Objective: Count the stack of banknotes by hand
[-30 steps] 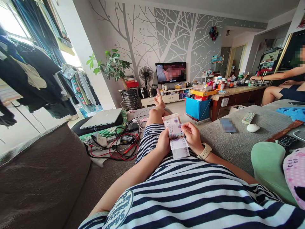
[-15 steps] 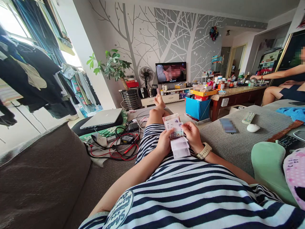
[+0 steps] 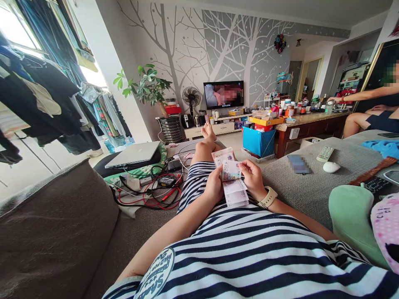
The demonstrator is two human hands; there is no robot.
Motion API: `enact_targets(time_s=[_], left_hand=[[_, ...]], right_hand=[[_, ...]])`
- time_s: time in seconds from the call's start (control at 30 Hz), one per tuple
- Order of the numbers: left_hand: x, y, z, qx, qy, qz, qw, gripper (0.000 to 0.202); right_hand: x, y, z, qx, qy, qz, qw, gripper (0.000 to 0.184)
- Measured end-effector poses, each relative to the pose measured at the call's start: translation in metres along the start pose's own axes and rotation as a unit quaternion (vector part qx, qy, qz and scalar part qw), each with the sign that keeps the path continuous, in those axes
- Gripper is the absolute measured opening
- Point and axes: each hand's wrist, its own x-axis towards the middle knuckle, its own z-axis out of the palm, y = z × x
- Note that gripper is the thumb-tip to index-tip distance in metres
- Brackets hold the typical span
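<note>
Banknotes (image 3: 231, 182) at the frame's centre feel light and limp, best held by their edges; my left hand (image 3: 213, 185) and right fingers (image 3: 245, 167) pinch them closed.

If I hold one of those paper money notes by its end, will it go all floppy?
Probably floppy: the banknotes look thin, and their free ends seem to sag a little below the left hand and right hand. They are likely very light too, and may slip against each other, since they sit in a loose fan.

A grey tree mural (image 3: 218, 50) covers the wall behind a wall-mounted television (image 3: 223, 95).
</note>
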Motion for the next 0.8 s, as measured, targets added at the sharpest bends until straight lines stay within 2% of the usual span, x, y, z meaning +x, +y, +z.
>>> enact_targets(time_s=[0.37,0.57,0.8], left_hand=[[0.0009,-0.0015,-0.0027,0.031,0.012,0.022,0.999,0.018],[0.0018,-0.0019,-0.0041,0.042,-0.014,0.021,0.999,0.023],[0.0018,-0.0028,-0.0057,0.037,-0.016,0.022,0.999,0.022]], right_hand=[[-0.0019,-0.0069,-0.0009,-0.001,-0.008,-0.009,1.0,0.049],[-0.003,-0.0076,-0.0023,-0.009,-0.015,-0.017,1.0,0.051],[-0.0047,-0.0086,-0.0017,-0.003,-0.021,-0.018,1.0,0.055]])
